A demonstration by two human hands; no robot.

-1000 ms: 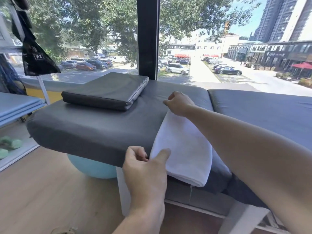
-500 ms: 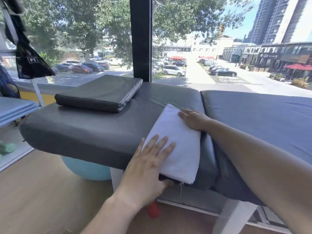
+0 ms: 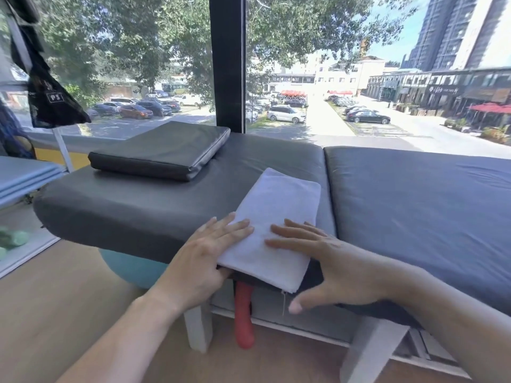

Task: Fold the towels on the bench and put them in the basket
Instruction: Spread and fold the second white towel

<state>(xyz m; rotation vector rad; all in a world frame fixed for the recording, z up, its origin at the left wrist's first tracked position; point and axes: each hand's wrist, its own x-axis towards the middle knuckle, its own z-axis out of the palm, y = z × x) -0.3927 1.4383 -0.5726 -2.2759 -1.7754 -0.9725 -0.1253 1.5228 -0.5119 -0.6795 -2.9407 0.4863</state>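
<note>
We see the left hand (image 3: 204, 255) low in the middle of the frame, its fingers spread flat on the near left part of the folded white towel (image 3: 272, 230) while its thumb tucks under the towel's overhanging edge. The right hand (image 3: 329, 255), just right of centre, lies with straight fingers pressing on the towel's near right part, its thumb hanging free below the bench edge and holding nothing. The towel sits as a narrow folded rectangle across the grey padded bench (image 3: 138, 205), running from mid-frame down to the near edge, where its end juts slightly past the padding; a loose thread dangles from its lower corner. It lies just left of the seam where a second bench pad (image 3: 414, 205) begins on the right. A flat dark cushion (image 3: 163, 150) rests on the bench toward the upper left, well apart from the towel. Under the bench we can make out a red object (image 3: 243, 316) standing on the wooden floor and, left of it, part of a pale blue ball (image 3: 130, 266). At the upper left hangs a black cloth (image 3: 52, 100) bearing a small label that seems to read "P3", though it is too blurred to be sure. Through the window behind the bench lie parked cars and shopfronts whose signs we cannot read.
</note>
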